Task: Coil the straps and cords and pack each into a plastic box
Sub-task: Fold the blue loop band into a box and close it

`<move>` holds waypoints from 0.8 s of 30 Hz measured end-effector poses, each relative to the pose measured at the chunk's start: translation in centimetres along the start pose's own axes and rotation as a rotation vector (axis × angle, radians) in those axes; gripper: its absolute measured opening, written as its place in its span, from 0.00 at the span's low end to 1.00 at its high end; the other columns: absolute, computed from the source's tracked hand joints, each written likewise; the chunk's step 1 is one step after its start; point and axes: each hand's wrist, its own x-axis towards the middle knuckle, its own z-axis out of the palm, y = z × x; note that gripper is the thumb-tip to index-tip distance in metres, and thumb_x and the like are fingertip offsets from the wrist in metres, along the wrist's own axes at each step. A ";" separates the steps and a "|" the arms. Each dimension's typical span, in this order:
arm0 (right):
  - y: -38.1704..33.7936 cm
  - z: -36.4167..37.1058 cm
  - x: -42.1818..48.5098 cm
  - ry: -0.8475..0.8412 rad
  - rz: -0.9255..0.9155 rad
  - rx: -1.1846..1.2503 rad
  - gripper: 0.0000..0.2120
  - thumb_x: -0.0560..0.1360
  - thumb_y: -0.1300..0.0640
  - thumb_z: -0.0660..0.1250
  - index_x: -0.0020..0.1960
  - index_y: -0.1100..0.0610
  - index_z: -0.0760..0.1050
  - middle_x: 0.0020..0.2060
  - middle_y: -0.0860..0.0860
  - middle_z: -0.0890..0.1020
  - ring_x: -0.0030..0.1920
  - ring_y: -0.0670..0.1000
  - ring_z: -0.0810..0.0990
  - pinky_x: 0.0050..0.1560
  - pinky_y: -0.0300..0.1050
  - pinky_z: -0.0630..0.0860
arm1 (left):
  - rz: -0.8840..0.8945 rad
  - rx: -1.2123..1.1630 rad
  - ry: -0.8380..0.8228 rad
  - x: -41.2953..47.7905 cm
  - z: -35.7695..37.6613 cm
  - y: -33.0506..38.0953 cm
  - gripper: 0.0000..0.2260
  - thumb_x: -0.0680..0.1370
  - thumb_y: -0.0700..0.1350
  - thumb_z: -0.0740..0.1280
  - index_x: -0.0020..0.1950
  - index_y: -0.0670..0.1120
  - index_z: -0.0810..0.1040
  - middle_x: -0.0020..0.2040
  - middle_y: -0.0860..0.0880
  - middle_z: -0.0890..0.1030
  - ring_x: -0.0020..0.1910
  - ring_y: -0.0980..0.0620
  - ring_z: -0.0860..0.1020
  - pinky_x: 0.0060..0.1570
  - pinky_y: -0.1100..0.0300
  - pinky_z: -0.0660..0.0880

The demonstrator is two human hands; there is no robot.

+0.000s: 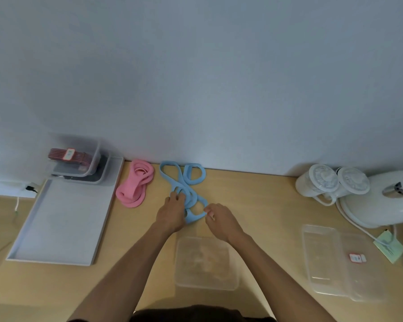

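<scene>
Table against wall; left hand grips blue strap; right hand pinches its end; clear box just nearer.

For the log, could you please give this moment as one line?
step: coiling blue strap; left hand: grips it; right hand: pinches end; clear box: empty
</scene>
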 end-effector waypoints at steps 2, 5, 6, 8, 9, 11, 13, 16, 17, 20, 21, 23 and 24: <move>-0.8 0.1 0.8 -0.002 -0.029 0.004 0.17 0.78 0.59 0.58 0.66 0.58 0.71 0.56 0.55 0.77 0.59 0.55 0.73 0.57 0.44 0.70 | -0.018 -0.061 0.042 0.2 -0.2 -0.1 0.17 0.77 0.41 0.62 0.66 0.43 0.66 0.63 0.43 0.67 0.59 0.45 0.69 0.52 0.53 0.71; -1.9 0.3 1.8 -0.015 -0.072 -0.032 0.20 0.78 0.59 0.58 0.70 0.56 0.67 0.64 0.54 0.72 0.62 0.55 0.70 0.62 0.47 0.69 | -0.025 -0.199 0.116 0.2 -0.6 -0.1 0.07 0.77 0.40 0.61 0.53 0.42 0.70 0.53 0.44 0.70 0.55 0.43 0.71 0.46 0.56 0.68; -2.2 0.4 2.2 -0.024 -0.086 -0.063 0.21 0.78 0.59 0.59 0.70 0.56 0.66 0.66 0.53 0.70 0.63 0.56 0.68 0.62 0.48 0.69 | -0.032 -0.226 0.143 0.1 -0.9 -0.1 0.03 0.76 0.40 0.60 0.49 0.42 0.69 0.50 0.44 0.71 0.54 0.43 0.71 0.45 0.56 0.66; -2.6 0.8 2.8 -0.058 -0.122 -0.173 0.22 0.78 0.60 0.59 0.71 0.55 0.65 0.69 0.52 0.67 0.64 0.57 0.66 0.63 0.49 0.68 | -0.044 -0.207 0.193 -0.2 -1.5 -0.1 0.05 0.77 0.40 0.58 0.49 0.42 0.72 0.49 0.43 0.74 0.54 0.42 0.70 0.47 0.54 0.66; -2.7 1.1 3.0 -0.080 -0.140 -0.234 0.22 0.77 0.60 0.59 0.71 0.55 0.65 0.70 0.51 0.66 0.64 0.57 0.66 0.62 0.50 0.68 | -0.058 -0.186 0.206 -0.3 -1.6 -0.2 0.07 0.78 0.41 0.57 0.51 0.41 0.73 0.51 0.42 0.76 0.54 0.42 0.69 0.49 0.52 0.67; -2.7 1.6 3.3 -0.116 -0.158 -0.307 0.21 0.78 0.59 0.58 0.70 0.55 0.66 0.69 0.52 0.66 0.62 0.58 0.66 0.60 0.51 0.69 | -0.085 -0.228 0.211 -0.5 -1.8 -0.5 0.09 0.79 0.41 0.55 0.53 0.40 0.73 0.52 0.41 0.78 0.53 0.41 0.72 0.49 0.50 0.69; -2.8 1.7 3.3 -0.093 -0.164 -0.354 0.18 0.78 0.60 0.58 0.68 0.56 0.68 0.66 0.53 0.68 0.60 0.58 0.67 0.57 0.51 0.70 | -0.103 -0.323 0.193 -0.7 -1.9 -0.7 0.09 0.78 0.40 0.56 0.56 0.41 0.71 0.51 0.41 0.78 0.50 0.40 0.75 0.45 0.49 0.72; -2.8 1.4 3.5 -0.034 -0.173 -0.428 0.12 0.78 0.61 0.58 0.60 0.59 0.72 0.61 0.56 0.70 0.56 0.58 0.68 0.53 0.51 0.71 | -0.097 -0.389 0.222 -1.2 -2.4 -0.7 0.05 0.78 0.40 0.57 0.52 0.43 0.70 0.48 0.42 0.78 0.44 0.42 0.75 0.40 0.50 0.71; -2.6 1.2 3.5 -0.025 -0.179 -0.447 0.11 0.78 0.60 0.58 0.59 0.59 0.73 0.59 0.55 0.70 0.55 0.58 0.69 0.52 0.51 0.71 | -0.076 -0.407 0.246 -1.3 -2.7 -0.5 0.04 0.78 0.39 0.56 0.49 0.43 0.70 0.46 0.42 0.78 0.43 0.43 0.75 0.39 0.49 0.70; -1.5 1.3 3.7 -0.024 -0.210 -0.374 0.11 0.77 0.58 0.59 0.59 0.57 0.70 0.60 0.52 0.70 0.56 0.58 0.70 0.53 0.50 0.70 | 0.013 -0.464 0.298 -1.4 -3.7 0.5 0.05 0.78 0.38 0.56 0.48 0.43 0.71 0.41 0.47 0.77 0.39 0.48 0.74 0.37 0.52 0.71; -1.3 1.4 3.7 -0.024 -0.195 -0.303 0.14 0.77 0.58 0.60 0.62 0.56 0.69 0.62 0.51 0.70 0.56 0.57 0.70 0.54 0.49 0.70 | 0.034 -0.499 0.309 -1.5 -4.2 1.1 0.06 0.78 0.38 0.56 0.47 0.44 0.71 0.39 0.50 0.75 0.36 0.51 0.73 0.35 0.58 0.69; -1.4 1.5 3.7 -0.058 -0.149 -0.168 0.24 0.75 0.57 0.63 0.70 0.54 0.63 0.67 0.51 0.66 0.60 0.57 0.69 0.59 0.50 0.69 | 0.048 -0.598 0.334 -1.8 -5.3 2.4 0.07 0.79 0.37 0.56 0.45 0.47 0.70 0.37 0.53 0.73 0.32 0.57 0.70 0.30 0.66 0.64; -1.6 1.7 3.7 -0.087 -0.137 -0.153 0.28 0.74 0.56 0.64 0.72 0.53 0.60 0.69 0.51 0.65 0.62 0.58 0.68 0.61 0.51 0.69 | 0.048 -0.655 0.342 -2.0 -5.8 3.1 0.08 0.79 0.36 0.56 0.45 0.48 0.70 0.37 0.54 0.74 0.31 0.58 0.70 0.29 0.69 0.64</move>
